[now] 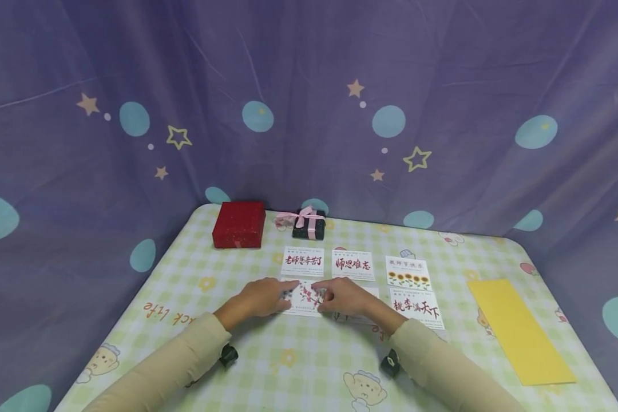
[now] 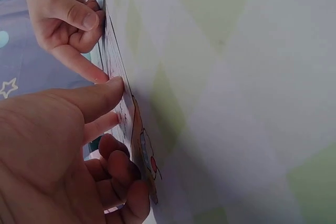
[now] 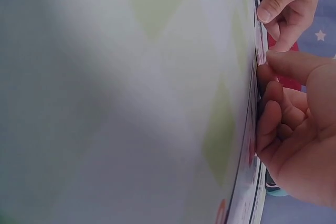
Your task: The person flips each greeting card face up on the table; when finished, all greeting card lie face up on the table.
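Note:
A white card with red blossoms (image 1: 308,296) lies on the checked tablecloth between my two hands. My left hand (image 1: 261,296) touches its left side with the index finger near the top edge and the thumb lower down. At its right side, my right hand (image 1: 347,296) rests the index finger on the upper part, thumb below. The left wrist view shows the left thumb (image 2: 113,92) straight against the card, with the other fingers loosely bent. In the right wrist view, the right hand (image 3: 302,114) has its remaining fingers curled. Another white card (image 1: 371,292) is partly hidden beneath the right hand.
Behind lie two cards with red writing, one on the left (image 1: 302,262) and one on the right (image 1: 352,265). Rightward are a sunflower card (image 1: 408,272), another lettered card (image 1: 417,308) and a yellow sheet (image 1: 520,332). A red box (image 1: 239,224) and ribboned black box (image 1: 309,228) stand at the back.

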Action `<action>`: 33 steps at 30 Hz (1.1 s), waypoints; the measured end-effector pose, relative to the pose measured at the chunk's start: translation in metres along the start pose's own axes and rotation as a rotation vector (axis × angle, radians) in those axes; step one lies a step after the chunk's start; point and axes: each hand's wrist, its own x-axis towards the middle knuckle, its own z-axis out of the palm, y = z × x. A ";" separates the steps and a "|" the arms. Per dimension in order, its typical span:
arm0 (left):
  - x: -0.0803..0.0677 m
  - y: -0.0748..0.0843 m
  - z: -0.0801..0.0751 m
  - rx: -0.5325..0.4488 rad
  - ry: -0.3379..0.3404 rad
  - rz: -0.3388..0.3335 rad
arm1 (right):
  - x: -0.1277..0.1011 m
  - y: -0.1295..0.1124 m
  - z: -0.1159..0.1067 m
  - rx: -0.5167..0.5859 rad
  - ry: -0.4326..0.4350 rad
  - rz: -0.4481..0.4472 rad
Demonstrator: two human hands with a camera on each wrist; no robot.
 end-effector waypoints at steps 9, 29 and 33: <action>0.001 0.002 -0.003 -0.018 0.017 0.009 | 0.002 -0.001 -0.003 -0.023 -0.015 -0.034; 0.007 0.026 -0.070 0.120 0.357 0.198 | -0.032 -0.012 -0.084 -0.198 0.166 -0.155; 0.014 0.031 -0.074 0.192 0.387 0.251 | -0.041 -0.008 -0.093 -0.266 0.247 -0.163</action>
